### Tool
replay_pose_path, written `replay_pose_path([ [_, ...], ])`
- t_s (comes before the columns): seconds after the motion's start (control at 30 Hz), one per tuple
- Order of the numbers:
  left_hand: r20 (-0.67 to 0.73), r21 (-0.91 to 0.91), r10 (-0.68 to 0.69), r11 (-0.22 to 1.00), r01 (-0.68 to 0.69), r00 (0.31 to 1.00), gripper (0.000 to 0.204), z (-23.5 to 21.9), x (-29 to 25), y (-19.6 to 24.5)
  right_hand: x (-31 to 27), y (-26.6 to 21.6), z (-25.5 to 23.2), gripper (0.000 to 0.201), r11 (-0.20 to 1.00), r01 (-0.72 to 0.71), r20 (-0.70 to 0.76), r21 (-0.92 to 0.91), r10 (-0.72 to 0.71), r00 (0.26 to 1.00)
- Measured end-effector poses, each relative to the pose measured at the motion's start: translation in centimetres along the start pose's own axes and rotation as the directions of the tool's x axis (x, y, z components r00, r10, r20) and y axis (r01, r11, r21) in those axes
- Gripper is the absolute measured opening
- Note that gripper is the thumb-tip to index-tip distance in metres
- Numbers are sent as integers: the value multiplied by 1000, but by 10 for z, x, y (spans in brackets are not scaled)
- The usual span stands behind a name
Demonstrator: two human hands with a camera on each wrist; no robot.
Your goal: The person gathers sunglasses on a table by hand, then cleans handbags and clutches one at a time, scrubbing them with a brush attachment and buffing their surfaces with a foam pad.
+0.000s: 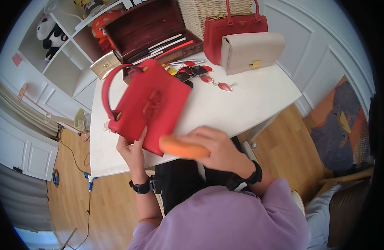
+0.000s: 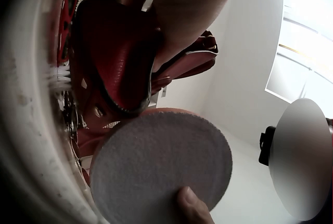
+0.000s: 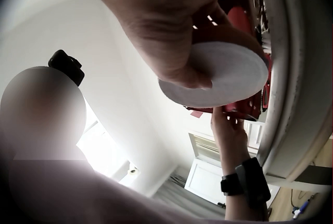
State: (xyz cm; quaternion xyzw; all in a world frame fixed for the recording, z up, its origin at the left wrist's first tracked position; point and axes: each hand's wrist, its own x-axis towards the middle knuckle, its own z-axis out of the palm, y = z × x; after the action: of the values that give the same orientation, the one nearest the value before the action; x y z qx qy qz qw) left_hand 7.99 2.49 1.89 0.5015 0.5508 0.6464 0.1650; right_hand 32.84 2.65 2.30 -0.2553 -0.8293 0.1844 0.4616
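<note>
A red handbag [image 1: 167,98] with a top handle lies tilted near the left front of the white table [image 1: 250,100]. My left hand [image 1: 132,156] grips its lower edge, thumb on the front face, the other fingers partly hidden beneath. In my right hand [image 1: 225,152] is a thick round orange pad [image 1: 179,148], held close to the bag's lower right corner and slightly blurred. Its flat face shows grey in the left wrist view, where the pad [image 2: 161,151] stands below the bag [image 2: 117,52]. From the right wrist, my thumb presses on the pad's pale face [image 3: 234,75].
Several pairs of sunglasses [image 1: 196,71] lie behind the bag. An open dark red case [image 1: 146,29] stands at the back, with a gold purse [image 1: 106,64] to its left. A beige bag [image 1: 252,52] and another red handbag [image 1: 233,27] stand at the back right.
</note>
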Motion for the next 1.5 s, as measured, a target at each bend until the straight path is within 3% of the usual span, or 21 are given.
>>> replay_pose_path([
  [0.13,1,-49,-29,998,29,1000,32,5,-10,-8,25,28,-18,51,964,-156,-475,-214,37,879],
  [0.17,19,-54,-35,998,36,999,33,6,-11,-8,26,32,-19,51,964,-158,-465,-212,43,884],
  [0.27,55,-79,-39,996,43,998,43,6,-12,-14,25,37,-11,50,888,-118,-333,-444,-41,942],
  [0.33,75,-96,-37,994,44,996,52,9,-11,-14,14,24,5,48,942,-90,-242,-323,10,970],
  [0.47,58,-202,-17,979,29,998,66,13,-10,-11,6,-4,27,49,976,175,41,-130,-171,984],
  [0.53,83,-218,-24,975,42,996,67,11,-12,-10,8,-15,42,50,957,286,80,-41,-282,956],
  [0.63,153,-369,-18,926,74,988,61,3,-15,-9,20,-18,40,47,975,220,36,-14,-220,975],
  [0.7,275,-573,16,805,151,961,59,-4,-17,-31,37,-25,31,43,976,214,-190,-43,-219,957],
  [0.8,231,-468,43,881,72,972,60,-7,-18,-66,48,-30,28,43,941,286,-254,-183,-326,911],
  [0.83,314,-534,-92,805,256,945,61,-12,-22,-56,45,-27,35,43,923,302,-126,-239,-337,933],
  [0.87,305,-538,-94,804,253,948,61,-10,-19,-45,41,-24,44,43,900,324,4,-292,-337,941],
  [0.93,214,-556,-2,822,124,977,62,0,-10,-27,25,-25,58,46,917,325,72,-231,-318,946],
  [0.97,200,-605,-76,775,184,977,64,3,-11,-21,20,-29,55,46,933,307,170,-186,-277,946],
  [1.07,178,-574,-153,786,229,972,75,5,-13,-14,33,-43,36,43,945,310,319,-103,-264,910],
  [1.1,172,-574,-157,786,229,972,75,2,-18,-6,43,-48,31,41,921,373,234,-109,-341,911],
  [1.17,306,-726,-347,518,453,887,83,-5,-27,9,62,-59,28,33,830,505,48,-237,-509,859],
  [1.2,302,-726,-346,520,450,888,83,-5,-26,6,73,-63,31,33,829,508,48,-234,-512,857],
  [1.27,231,-751,-380,516,413,896,86,-5,-23,-12,95,-66,40,29,687,618,48,-381,-653,756],
  [1.4,123,-781,-416,519,346,901,91,-14,-12,-35,99,-48,53,26,541,689,381,-482,-579,721],
  [1.47,260,-771,-265,522,365,929,92,-17,-10,-32,82,-43,56,26,559,694,443,-453,-534,720],
  [1.5,240,-740,-306,556,378,921,92,-13,-10,-28,71,-40,59,26,586,691,491,-423,-492,719],
])
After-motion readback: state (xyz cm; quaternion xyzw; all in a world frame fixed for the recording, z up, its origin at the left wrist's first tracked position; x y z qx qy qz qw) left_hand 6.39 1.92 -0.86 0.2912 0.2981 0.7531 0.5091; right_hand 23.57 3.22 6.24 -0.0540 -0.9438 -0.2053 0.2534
